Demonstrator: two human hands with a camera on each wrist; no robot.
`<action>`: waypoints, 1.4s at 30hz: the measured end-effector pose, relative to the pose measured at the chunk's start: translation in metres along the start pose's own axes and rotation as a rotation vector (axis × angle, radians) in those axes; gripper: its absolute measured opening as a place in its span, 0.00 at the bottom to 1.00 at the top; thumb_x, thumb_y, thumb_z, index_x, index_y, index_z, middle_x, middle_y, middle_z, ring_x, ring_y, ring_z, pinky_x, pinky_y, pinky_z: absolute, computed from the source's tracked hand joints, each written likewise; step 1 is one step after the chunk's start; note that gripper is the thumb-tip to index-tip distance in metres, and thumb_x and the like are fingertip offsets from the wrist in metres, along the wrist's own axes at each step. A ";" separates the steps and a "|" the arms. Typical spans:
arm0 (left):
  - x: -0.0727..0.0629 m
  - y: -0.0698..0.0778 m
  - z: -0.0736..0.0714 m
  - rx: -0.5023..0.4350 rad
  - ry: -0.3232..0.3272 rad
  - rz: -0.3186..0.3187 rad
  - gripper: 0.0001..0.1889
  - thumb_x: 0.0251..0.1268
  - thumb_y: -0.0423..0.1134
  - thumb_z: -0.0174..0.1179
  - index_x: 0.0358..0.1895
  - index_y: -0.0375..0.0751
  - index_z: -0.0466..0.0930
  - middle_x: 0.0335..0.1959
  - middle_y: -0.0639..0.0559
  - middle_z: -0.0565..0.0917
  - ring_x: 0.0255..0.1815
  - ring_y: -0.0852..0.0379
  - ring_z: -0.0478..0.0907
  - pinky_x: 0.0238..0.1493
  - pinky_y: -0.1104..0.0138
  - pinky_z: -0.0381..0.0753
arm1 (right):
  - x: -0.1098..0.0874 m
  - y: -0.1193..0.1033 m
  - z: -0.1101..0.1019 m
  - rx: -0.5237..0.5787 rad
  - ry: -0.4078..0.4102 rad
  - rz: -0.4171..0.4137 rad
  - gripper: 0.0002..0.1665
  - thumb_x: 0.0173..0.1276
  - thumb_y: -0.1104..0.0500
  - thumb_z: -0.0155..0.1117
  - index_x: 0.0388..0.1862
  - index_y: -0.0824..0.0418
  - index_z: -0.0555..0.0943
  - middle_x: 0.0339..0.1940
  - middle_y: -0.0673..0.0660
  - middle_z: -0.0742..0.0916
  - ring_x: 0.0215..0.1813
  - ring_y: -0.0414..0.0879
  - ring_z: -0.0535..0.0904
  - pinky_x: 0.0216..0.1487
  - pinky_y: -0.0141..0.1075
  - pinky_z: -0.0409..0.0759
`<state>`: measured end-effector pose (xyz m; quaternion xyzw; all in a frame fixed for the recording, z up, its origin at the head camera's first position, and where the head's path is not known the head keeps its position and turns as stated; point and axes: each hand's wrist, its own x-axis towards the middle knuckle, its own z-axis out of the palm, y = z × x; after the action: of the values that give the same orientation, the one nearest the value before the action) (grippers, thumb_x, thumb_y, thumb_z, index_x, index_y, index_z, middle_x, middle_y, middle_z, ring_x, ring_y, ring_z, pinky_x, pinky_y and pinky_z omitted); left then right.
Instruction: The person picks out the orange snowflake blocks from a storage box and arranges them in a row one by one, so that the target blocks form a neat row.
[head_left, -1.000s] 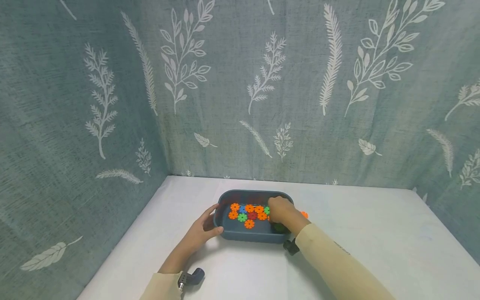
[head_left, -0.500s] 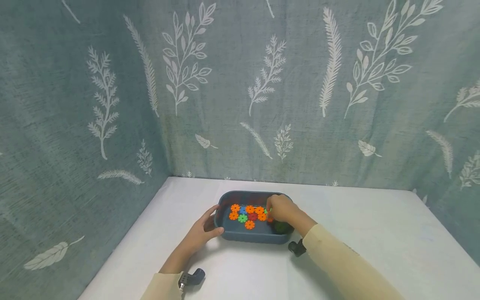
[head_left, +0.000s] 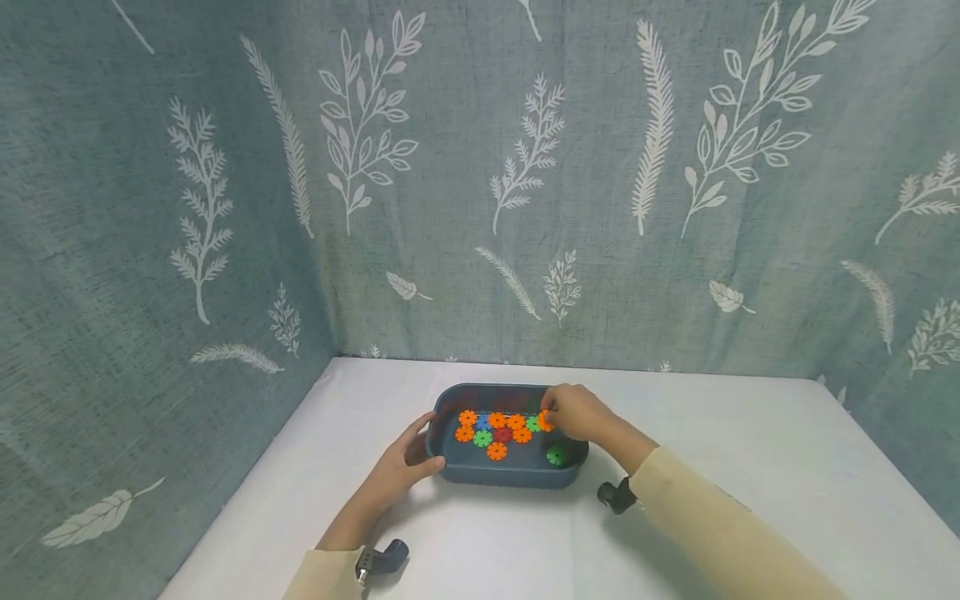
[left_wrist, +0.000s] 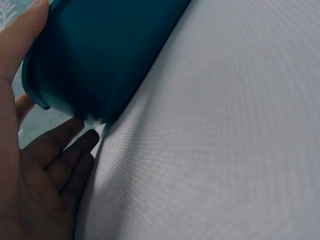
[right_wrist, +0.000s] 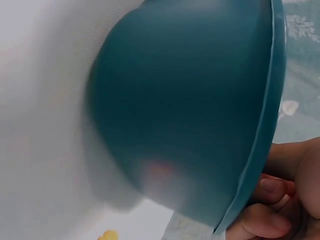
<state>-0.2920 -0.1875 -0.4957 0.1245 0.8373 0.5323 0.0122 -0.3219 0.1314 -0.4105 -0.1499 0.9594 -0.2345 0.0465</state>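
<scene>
A dark teal plastic tray (head_left: 510, 477) holds several flower-shaped plastic discs: orange (head_left: 497, 451), green (head_left: 482, 437), blue (head_left: 484, 422) and red (head_left: 502, 434). My left hand (head_left: 400, 462) holds the tray's left end. In the left wrist view its thumb (left_wrist: 25, 37) lies at the rim, the other fingers beside and below the wall. At the tray's right end, my right hand (head_left: 581, 414) pinches an orange notched disc (head_left: 546, 421). The right wrist view shows those curled fingers (right_wrist: 265, 220) beyond the rim, the disc mostly hidden. A separate green disc (head_left: 556, 455) lies in the near right corner.
The tray stands on a white-covered table (head_left: 720, 450). A patterned grey-green curtain (head_left: 480, 183) hangs behind and at the left. A small yellow thing (right_wrist: 109, 235) shows on the table at the right wrist view's bottom edge.
My right hand has moved slightly right, with an orange disc now visible in its fingers. The green disc in the near right corner has come into plain view. My left hand stays put.
</scene>
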 end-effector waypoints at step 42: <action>-0.001 0.005 0.001 0.041 0.007 -0.011 0.41 0.59 0.47 0.69 0.75 0.57 0.58 0.71 0.38 0.65 0.70 0.40 0.64 0.67 0.44 0.61 | -0.050 0.096 -0.029 0.166 0.065 0.108 0.06 0.67 0.65 0.64 0.42 0.61 0.81 0.31 0.53 0.84 0.34 0.49 0.80 0.34 0.40 0.79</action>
<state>-0.2902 -0.1848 -0.4913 0.1182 0.8487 0.5154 0.0096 -0.3043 0.2405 -0.4288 -0.0857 0.9444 -0.3149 0.0401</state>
